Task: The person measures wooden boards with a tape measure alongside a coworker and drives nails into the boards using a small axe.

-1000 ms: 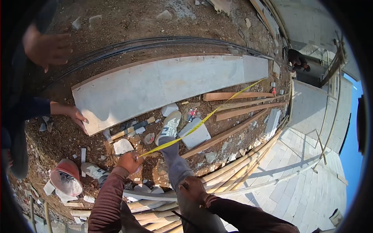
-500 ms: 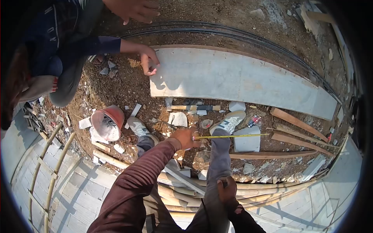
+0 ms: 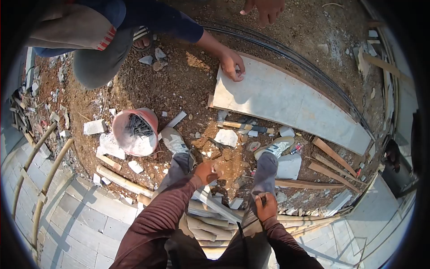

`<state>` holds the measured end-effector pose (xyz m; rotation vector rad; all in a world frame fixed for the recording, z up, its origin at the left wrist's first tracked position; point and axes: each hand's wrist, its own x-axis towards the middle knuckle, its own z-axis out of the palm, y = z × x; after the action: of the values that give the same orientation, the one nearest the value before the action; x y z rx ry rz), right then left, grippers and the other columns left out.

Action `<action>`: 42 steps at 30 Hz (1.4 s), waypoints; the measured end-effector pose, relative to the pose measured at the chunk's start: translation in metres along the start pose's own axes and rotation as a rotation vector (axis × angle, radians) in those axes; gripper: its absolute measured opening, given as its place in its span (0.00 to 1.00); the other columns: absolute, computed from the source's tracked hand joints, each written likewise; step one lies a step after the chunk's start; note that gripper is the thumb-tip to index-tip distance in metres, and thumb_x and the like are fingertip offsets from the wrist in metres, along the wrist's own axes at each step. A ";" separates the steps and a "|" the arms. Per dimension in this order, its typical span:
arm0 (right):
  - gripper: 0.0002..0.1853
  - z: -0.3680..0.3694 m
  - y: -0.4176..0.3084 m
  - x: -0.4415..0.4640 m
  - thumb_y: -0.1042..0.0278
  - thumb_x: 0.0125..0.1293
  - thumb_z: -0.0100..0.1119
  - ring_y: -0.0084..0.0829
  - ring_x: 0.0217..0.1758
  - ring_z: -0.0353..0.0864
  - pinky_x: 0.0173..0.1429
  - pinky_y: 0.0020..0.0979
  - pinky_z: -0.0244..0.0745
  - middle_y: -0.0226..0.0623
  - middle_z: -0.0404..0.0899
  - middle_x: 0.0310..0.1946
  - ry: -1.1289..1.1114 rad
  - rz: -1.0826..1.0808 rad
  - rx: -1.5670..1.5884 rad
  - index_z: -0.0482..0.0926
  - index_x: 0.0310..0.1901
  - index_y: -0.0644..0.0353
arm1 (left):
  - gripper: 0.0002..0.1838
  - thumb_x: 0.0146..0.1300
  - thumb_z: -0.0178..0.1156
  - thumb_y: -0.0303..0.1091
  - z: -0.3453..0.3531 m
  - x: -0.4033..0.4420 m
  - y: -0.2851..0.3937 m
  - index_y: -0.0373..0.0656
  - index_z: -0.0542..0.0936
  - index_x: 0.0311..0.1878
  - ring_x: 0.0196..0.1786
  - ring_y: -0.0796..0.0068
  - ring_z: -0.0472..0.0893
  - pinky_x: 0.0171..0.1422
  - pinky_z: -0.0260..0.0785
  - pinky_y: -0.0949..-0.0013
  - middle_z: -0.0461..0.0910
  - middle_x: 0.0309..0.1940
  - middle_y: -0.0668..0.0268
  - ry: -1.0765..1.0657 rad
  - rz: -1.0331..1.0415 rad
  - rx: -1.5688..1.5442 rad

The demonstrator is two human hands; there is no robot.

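Note:
My left hand [image 3: 207,173] is closed in front of my left shin, above the soil and rubble. Its curled fingers hide most of what they hold; a yellow tape blade came out of this hand a moment ago, and no blade shows now. Against my right knee rests my right hand [image 3: 267,206], its fingers curled in; whatever it holds, if anything, is hidden. Between my shoes lie a white broken slab piece [image 3: 226,137] and a hammer-like tool with a wooden handle [image 3: 238,126].
A co-worker's hand [image 3: 233,66] touches a long grey board [image 3: 291,101]; another hand [image 3: 265,10] hangs at the top. A bucket [image 3: 154,130] with dark metal pieces stands left. Wood strips [image 3: 335,154] lie right, bamboo poles [image 3: 215,231] beneath me, black rods [image 3: 286,49] behind the board.
The yellow tape blade that stretched right from my left hand is gone from sight. My left hand has drawn back toward me. The view has shifted, and the co-worker leans further over the board.

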<state>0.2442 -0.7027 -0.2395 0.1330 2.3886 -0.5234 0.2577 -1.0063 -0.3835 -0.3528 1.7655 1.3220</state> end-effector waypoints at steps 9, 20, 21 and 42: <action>0.25 0.122 -0.232 0.039 0.49 0.80 0.41 0.34 0.51 0.78 0.53 0.34 0.74 0.47 0.80 0.47 0.009 0.428 1.094 0.74 0.60 0.65 | 0.14 0.73 0.52 0.35 -0.032 -0.028 0.014 0.36 0.75 0.55 0.52 0.68 0.78 0.59 0.70 0.68 0.79 0.47 0.60 0.396 0.290 -0.500; 0.26 0.150 -0.157 0.048 0.52 0.80 0.36 0.48 0.61 0.74 0.68 0.42 0.63 0.51 0.78 0.53 0.045 -0.032 0.415 0.76 0.57 0.67 | 0.24 0.76 0.46 0.53 -0.012 -0.039 0.020 0.37 0.75 0.45 0.43 0.67 0.73 0.54 0.65 0.65 0.76 0.38 0.58 0.183 -0.020 -0.654; 0.24 0.149 -0.138 0.054 0.53 0.80 0.38 0.45 0.59 0.76 0.67 0.40 0.65 0.48 0.79 0.53 -0.017 0.013 0.559 0.77 0.56 0.67 | 0.24 0.76 0.48 0.53 -0.008 -0.038 0.011 0.37 0.75 0.45 0.44 0.68 0.73 0.54 0.65 0.65 0.76 0.39 0.59 0.194 0.044 -0.494; 0.13 0.074 -0.154 0.269 0.63 0.66 0.70 0.14 0.26 0.73 0.31 0.18 0.67 0.25 0.79 0.27 -0.336 -0.115 0.814 0.78 0.40 0.63 | 0.23 0.75 0.52 0.52 -0.017 -0.023 -0.121 0.38 0.82 0.46 0.40 0.78 0.75 0.50 0.70 0.67 0.80 0.34 0.66 -0.003 -0.134 -0.388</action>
<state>0.0475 -0.8853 -0.4123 0.2407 1.7432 -1.4260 0.3435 -1.0751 -0.4408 -0.6704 1.4492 1.5624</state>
